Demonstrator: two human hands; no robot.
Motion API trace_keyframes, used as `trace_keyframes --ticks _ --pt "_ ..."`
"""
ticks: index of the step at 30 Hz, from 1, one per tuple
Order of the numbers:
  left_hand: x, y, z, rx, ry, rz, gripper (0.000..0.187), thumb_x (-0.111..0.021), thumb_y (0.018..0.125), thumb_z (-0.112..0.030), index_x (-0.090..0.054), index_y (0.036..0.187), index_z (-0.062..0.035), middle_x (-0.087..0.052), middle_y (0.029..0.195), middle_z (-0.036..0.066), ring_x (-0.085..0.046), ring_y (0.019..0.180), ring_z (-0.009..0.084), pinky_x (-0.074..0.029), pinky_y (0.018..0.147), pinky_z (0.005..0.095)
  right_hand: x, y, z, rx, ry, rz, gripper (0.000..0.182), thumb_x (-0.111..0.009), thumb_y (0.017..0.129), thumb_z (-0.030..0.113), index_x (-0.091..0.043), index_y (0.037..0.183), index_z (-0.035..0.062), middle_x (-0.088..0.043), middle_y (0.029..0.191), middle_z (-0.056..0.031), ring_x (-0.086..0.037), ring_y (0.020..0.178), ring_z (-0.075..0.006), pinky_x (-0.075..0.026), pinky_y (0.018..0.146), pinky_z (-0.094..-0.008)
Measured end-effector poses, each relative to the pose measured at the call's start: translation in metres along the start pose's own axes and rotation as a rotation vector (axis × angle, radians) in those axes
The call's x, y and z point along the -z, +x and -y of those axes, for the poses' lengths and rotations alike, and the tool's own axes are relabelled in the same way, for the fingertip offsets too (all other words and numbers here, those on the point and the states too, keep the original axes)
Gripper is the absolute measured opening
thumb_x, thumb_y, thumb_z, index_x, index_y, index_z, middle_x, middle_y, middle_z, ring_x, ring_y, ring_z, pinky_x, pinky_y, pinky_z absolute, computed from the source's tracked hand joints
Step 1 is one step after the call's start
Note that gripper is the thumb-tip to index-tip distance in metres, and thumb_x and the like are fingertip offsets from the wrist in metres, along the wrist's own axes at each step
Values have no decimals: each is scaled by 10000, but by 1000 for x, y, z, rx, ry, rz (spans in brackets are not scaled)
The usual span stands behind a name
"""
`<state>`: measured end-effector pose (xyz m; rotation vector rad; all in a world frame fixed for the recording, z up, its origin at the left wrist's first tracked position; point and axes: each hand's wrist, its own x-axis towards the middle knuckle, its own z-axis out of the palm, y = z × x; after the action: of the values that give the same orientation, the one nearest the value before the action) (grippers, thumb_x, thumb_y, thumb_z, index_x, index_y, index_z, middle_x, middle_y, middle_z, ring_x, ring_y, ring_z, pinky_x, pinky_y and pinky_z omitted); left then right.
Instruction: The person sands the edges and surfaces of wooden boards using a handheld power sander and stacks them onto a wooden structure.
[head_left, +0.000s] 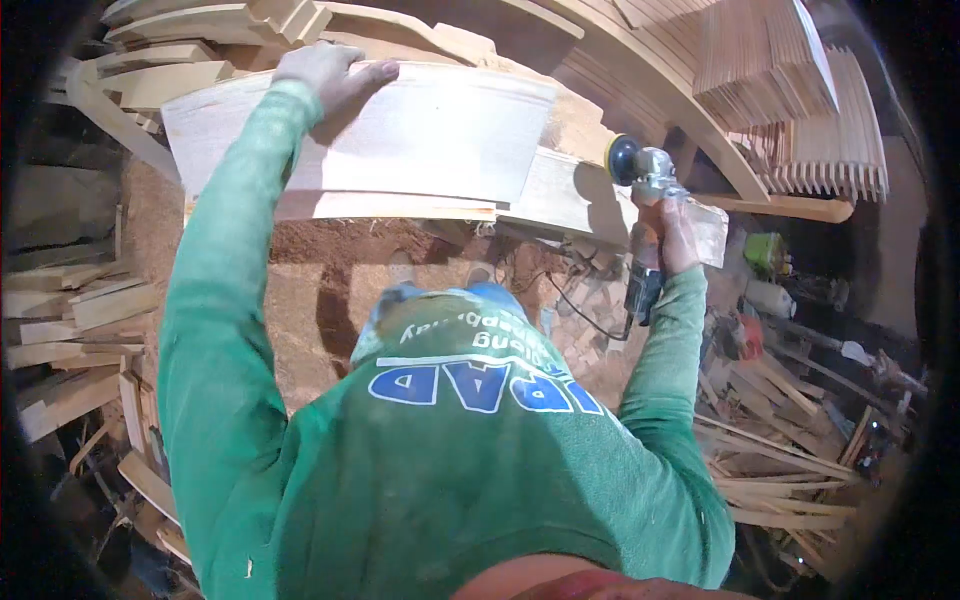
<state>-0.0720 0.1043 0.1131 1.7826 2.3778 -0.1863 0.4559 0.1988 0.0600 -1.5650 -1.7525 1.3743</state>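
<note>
Pale wood panel (440,130) lies before the person, partly over a second board (562,192). Left hand (335,80) rests at the panel's far edge; whether it grips cannot be told. Right hand (678,235) is wrapped around a sander (655,172), its disc apart from the panel. Below, a cord (580,308) runs by offcuts (575,345). Curved wood pieces (185,25) crowd the far left; stacked slats (765,65) occupy the far right, near a green container (765,250).
</note>
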Motion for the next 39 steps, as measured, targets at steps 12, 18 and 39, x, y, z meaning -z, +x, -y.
trace_keyframes --ticks 12,18,39 --pt "-134 10 -15 101 -264 -265 445 -520 982 -485 -659 1291 -196 -626 1338 110 -583 1248 332 -289 1163 502 -88 -20 69 -57 -176 659 647 -713 910 480 -599 1316 -11 -678 1172 -118 -618 1074 -200 -483 974 -343" --pt "-142 12 -14 178 -174 -318 482 -493 981 -520 -647 1297 -190 -640 1317 109 -601 1226 330 -289 1160 509 -116 40 95 71 -534 708 768 -708 836 629 -666 1220 -34 -719 1096 -192 -681 1045 -289 -513 958 -392" --pt "-133 12 -17 208 -168 -213 489 -492 987 -502 -643 1304 -162 -637 1308 128 -579 1257 317 -270 1166 503 -100 87 114 -15 -655 804 669 -753 804 517 -656 1225 6 -717 1052 -125 -657 995 -203 -517 917 -368"
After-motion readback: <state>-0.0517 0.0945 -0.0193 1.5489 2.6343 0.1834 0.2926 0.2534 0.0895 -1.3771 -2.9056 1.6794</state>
